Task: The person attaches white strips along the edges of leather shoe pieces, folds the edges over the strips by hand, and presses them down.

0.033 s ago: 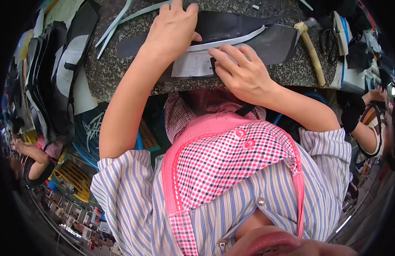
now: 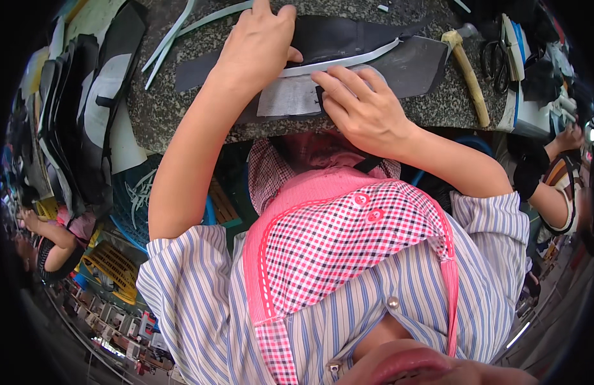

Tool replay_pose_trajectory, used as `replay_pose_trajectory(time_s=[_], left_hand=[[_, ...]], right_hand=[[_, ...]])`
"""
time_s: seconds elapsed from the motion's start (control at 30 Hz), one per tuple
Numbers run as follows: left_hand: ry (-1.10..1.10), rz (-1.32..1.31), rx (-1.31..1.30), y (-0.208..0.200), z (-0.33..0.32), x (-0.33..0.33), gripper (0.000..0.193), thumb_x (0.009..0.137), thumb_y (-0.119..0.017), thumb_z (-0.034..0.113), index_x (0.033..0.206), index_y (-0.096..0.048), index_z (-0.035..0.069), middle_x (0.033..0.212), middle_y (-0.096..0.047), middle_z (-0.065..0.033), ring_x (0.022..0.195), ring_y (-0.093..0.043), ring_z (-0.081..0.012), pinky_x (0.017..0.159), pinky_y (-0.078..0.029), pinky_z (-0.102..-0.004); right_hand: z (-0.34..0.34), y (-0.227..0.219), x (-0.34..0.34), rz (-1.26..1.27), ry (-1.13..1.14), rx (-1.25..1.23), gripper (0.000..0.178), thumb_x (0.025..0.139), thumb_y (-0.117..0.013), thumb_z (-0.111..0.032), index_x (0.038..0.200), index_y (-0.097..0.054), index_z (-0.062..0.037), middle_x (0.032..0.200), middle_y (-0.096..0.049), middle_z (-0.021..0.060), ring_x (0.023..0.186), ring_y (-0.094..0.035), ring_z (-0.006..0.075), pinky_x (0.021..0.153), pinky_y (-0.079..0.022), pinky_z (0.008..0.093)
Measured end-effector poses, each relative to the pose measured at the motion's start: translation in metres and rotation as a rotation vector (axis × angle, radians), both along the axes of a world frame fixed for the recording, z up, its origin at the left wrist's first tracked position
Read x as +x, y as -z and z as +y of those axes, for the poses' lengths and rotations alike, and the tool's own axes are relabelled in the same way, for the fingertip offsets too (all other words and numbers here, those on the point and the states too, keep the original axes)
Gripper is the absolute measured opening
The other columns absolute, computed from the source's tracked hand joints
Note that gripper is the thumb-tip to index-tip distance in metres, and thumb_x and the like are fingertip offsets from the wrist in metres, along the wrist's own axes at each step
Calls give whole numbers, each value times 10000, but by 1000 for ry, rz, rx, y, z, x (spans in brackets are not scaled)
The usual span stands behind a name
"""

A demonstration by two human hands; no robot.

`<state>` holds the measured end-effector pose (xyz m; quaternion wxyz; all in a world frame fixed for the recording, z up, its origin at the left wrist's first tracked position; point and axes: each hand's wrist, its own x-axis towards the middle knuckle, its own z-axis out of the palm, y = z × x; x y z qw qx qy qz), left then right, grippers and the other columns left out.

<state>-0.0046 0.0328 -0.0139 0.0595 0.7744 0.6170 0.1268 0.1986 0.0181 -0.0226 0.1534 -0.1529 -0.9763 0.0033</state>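
Observation:
A long dark panel (image 2: 409, 67) lies flat, with a narrow white strip (image 2: 348, 62) running along it in a slight curve. A pale grey patch (image 2: 289, 96) shows on the near side of the panel. My left hand (image 2: 258, 48) rests over the left part, its fingers stretched away and their tips partly cut off by the top edge. Its thumb touches down beside the strip. On the near side of the strip, my right hand (image 2: 367, 106) bends its spread fingers onto the panel; the thumb is partly hidden. Neither hand visibly grips anything.
The speckled stone worktop (image 2: 159, 119) holds loose pale strips (image 2: 213, 19) at the upper left. A wooden-handled hammer (image 2: 469, 83) and black scissors (image 2: 494, 64) lie to the right. Dark cut pieces (image 2: 85, 122) stack at left, above a blue basket (image 2: 127, 221) of offcuts.

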Motion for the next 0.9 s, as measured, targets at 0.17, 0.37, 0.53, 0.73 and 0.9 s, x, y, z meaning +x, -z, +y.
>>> replay_pose_trajectory(time_s=[0.17,0.37,0.53,0.73,0.9], left_hand=[[-32,-43,-369,-15,20,1,444,679,-734,162,1066,-582,8,920,-617,-147,895,-586,-334,744,-454,-439],[351,-177,-283,-29,10,-1,244,690,-668,95,886,-561,-6,777,-603,-125,739,-583,-337,656,-470,-396],[398,135,180,-15,-52,23,106,637,-584,114,678,-514,46,791,-615,-131,675,-579,-206,579,-483,-278],[379,166,325,7,-64,24,217,630,-575,103,780,-606,-51,955,-628,-238,821,-603,-254,662,-507,-275],[419,268,266,3,-67,24,236,633,-571,108,778,-623,-70,974,-620,-242,845,-604,-261,682,-509,-270]], right_hand=[[5,8,-1,50,3,-11,183,687,-546,-166,795,-556,-19,1111,-570,155,1026,-538,260,773,-429,344],[7,11,-4,91,56,-63,174,682,-548,-168,798,-563,-39,999,-602,111,960,-554,230,717,-430,336],[2,13,-2,91,47,-92,178,678,-553,-171,818,-586,-65,861,-598,56,874,-562,208,700,-438,352],[3,9,2,132,65,-116,166,697,-550,-164,818,-594,-59,835,-598,63,828,-570,206,720,-446,367],[11,0,15,148,2,-354,243,678,-640,-171,863,-602,-19,915,-617,116,905,-585,263,807,-472,393]])
